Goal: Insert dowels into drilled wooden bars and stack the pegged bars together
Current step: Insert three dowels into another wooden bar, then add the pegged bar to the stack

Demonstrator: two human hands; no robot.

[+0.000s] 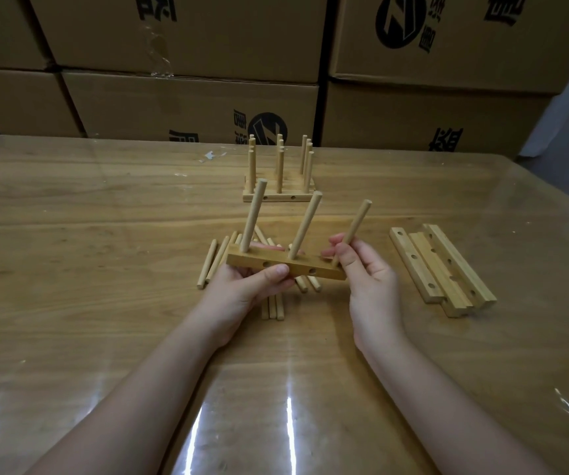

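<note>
While aloft, bar [327, 274] in left grip [242, 296]

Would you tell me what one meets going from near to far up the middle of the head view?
Held bar → stack of pegged bars → cardboard boxes.

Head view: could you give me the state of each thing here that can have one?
Held bar: lifted off the table, gripped by left hand, two dowels seated, tilted.
Third dowel: pinched by right hand at the bar's right end; seating hidden.
Loose dowels: lying on the table under the bar.
Bare bars: lying flat at right, holes empty.
Pegged stack: standing at the back, dowels upright.
</note>
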